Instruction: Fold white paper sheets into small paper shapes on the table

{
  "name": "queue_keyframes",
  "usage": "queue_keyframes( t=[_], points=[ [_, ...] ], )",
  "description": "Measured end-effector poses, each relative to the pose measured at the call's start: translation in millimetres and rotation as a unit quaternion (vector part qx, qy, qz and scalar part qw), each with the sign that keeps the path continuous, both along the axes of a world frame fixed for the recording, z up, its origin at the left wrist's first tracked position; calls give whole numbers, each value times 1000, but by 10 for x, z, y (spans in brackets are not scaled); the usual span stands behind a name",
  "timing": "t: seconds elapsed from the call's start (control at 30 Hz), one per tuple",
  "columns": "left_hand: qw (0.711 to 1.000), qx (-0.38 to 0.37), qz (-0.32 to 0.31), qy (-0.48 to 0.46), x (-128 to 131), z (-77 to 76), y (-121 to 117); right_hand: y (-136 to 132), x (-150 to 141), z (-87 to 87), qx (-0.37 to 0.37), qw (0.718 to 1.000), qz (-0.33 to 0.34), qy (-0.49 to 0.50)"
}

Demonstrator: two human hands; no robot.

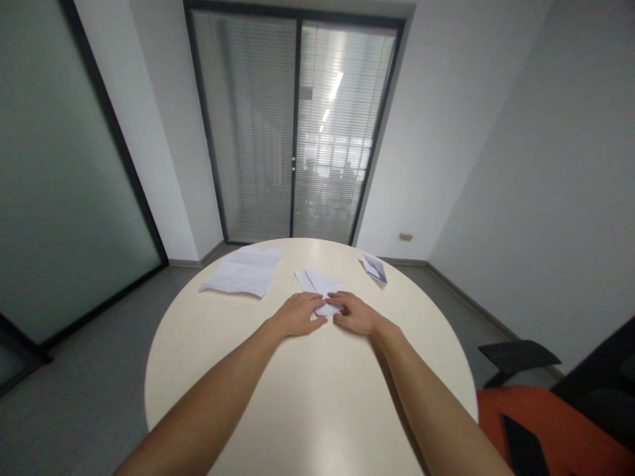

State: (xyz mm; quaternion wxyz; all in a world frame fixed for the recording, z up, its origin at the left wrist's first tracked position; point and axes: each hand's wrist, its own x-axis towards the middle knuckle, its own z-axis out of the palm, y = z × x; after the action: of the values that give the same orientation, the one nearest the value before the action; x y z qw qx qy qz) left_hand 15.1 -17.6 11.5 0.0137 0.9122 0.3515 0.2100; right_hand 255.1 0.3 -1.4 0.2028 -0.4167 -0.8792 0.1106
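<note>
A small white folded paper (313,280) lies flat on the round table, with creases and pointed flaps showing at its far side. My left hand (299,313) rests on its left part, fingertips on the paper and thumb along the near edge. From the other side, my right hand (354,313) holds the paper with curled fingers, its thumb close to the near edge. The fingertips of both hands nearly meet over the middle, so part of the folds is hidden.
A creased white sheet (245,270) lies at the table's far left. Near the far right edge sits another folded paper piece (374,268). The cream round table (307,396) has an orange chair (555,423) at its right. Behind stand glass doors with blinds (248,132).
</note>
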Motion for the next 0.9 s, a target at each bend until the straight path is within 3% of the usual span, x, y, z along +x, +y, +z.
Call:
queue_keyframes(
  t=[0.17, 0.57, 0.9],
  points=[
    [1000, 8, -10, -9, 4, -38, 50, 3, -14, -2, 10, 1000, 0, 13],
    [998, -6, 37, -48, 16, -23, 58, -2, -26, 55, 44, 999, 15, 29],
    [998, 27, 6, -52, 63, 52, 9, -49, -71, 201, 72, 996, 23, 41]
  ],
)
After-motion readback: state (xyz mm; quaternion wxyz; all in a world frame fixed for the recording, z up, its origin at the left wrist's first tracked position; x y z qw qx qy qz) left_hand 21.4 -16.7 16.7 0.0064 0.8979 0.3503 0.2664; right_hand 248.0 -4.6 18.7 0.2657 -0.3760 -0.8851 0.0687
